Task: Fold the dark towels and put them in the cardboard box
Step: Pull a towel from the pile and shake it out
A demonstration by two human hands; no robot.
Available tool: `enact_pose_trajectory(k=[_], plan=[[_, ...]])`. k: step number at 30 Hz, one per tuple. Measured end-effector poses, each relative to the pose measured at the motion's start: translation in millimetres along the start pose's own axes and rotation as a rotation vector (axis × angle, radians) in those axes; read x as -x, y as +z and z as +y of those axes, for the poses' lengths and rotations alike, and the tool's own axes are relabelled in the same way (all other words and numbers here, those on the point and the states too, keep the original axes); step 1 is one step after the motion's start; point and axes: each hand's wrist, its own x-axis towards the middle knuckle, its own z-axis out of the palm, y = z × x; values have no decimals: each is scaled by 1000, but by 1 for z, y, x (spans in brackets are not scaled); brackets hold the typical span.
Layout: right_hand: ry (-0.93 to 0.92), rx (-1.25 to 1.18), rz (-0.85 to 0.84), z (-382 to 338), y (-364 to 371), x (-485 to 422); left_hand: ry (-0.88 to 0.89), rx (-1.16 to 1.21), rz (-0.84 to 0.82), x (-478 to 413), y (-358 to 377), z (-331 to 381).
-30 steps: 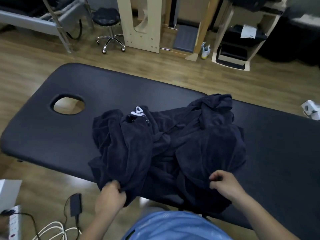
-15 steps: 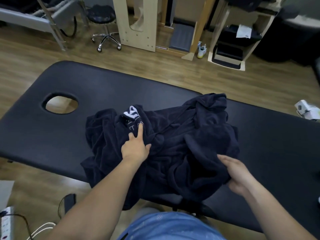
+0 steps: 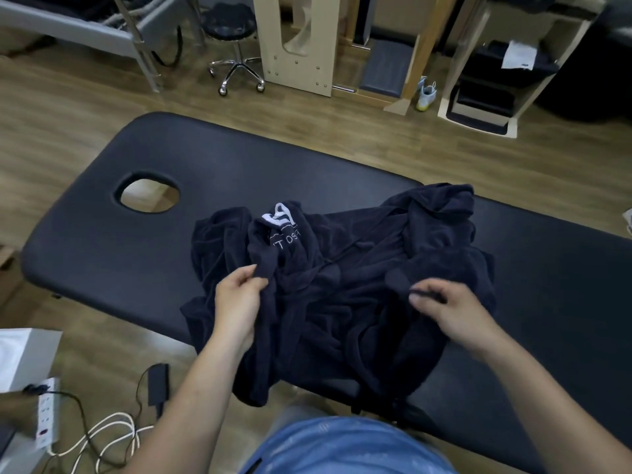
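Towels [image 3: 359, 285] lie in one dark, rumpled heap on the tabletop [image 3: 102, 261], on the side of its oval hole [image 3: 147, 192] nearer our right, with one edge spilling over the rim toward us. We pinch a fold with our left hand [image 3: 239, 299], thumb and fingers closed on the cloth just below the logo. Our right hand [image 3: 448, 309] nips another fold on the far side of the heap from the hole. The cloth looks thick, soft and limp, so we judge it will sag and tangle rather than hold a shape. It is probably best taken by a hem or two corners and shaken out flat first. White embroidery [image 3: 280, 218] sits on the heap's end nearest the hole. Under it we read "T OST", the rest hidden in folds. No cardboard box is clearly in view.
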Motion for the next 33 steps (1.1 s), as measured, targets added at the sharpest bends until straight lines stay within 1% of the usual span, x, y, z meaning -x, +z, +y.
enact_pose_trajectory(k=[1, 2, 3, 4, 5, 6, 7, 9, 12, 13, 14, 18, 21, 22, 24, 25, 26, 27, 28, 29, 30, 31, 32, 33], plan=[[-2, -228, 37, -8, -2, 1, -48, 139, -11, 4, 2, 1], [44, -498, 41, -14, -3, 3, -68, 198, -15, 11, 7, 2], [106, -758, 12, -21, -4, 7, -65, 201, -20, 15, 13, -1], [156, -932, -34, -23, -5, 10, -69, 184, -40, 22, 21, -4], [189, -1006, -101, -29, -4, 15, -69, 161, -86, 30, 32, -7], [206, -972, -130, -27, -1, 19, -78, 144, -152, 39, 46, -9], [218, -871, -187, -32, 1, 27, -94, 124, -222, 47, 61, -13], [162, -568, -246, -37, 10, 38, -133, 54, -335, 60, 90, -20], [57, -106, -433, -37, 24, 52, -144, -65, -423, 65, 113, -26], [50, 18, -487, -38, 28, 55, -136, -84, -451, 63, 116, -26], [67, 86, -518, -31, 30, 56, -114, -100, -489, 62, 118, -25], [133, 119, -525, -21, 35, 57, -50, -273, -605, 56, 117, -27], [105, 266, -461, -12, 38, 60, -36, -405, -583, 56, 116, -32], [76, 294, -412, -9, 38, 59, -22, -399, -548, 56, 116, -34], [37, 315, -229, -3, 34, 55, 44, -354, -468, 55, 114, -32], [41, 282, -116, -2, 31, 52, 88, -351, -439, 54, 113, -30], [49, 197, -27, 0, 27, 50, 133, -355, -421, 53, 111, -28], [56, 57, 21, 1, 23, 49, 151, -368, -402, 53, 110, -24], [59, -139, 27, 0, 20, 48, 152, -356, -400, 55, 110, -20], [72, -324, 7, -3, 19, 48, 113, -318, -417, 57, 110, -17], [68, -448, -27, -6, 20, 46, 56, -254, -443, 61, 111, -13], [39, -469, -63, -9, 20, 45, -18, -199, -461, 64, 112, -13], [-25, -390, -97, -12, 21, 44, -100, -157, -466, 66, 113, -12], [-98, -234, -119, -18, 21, 44, -190, -106, -462, 66, 113, -12]])
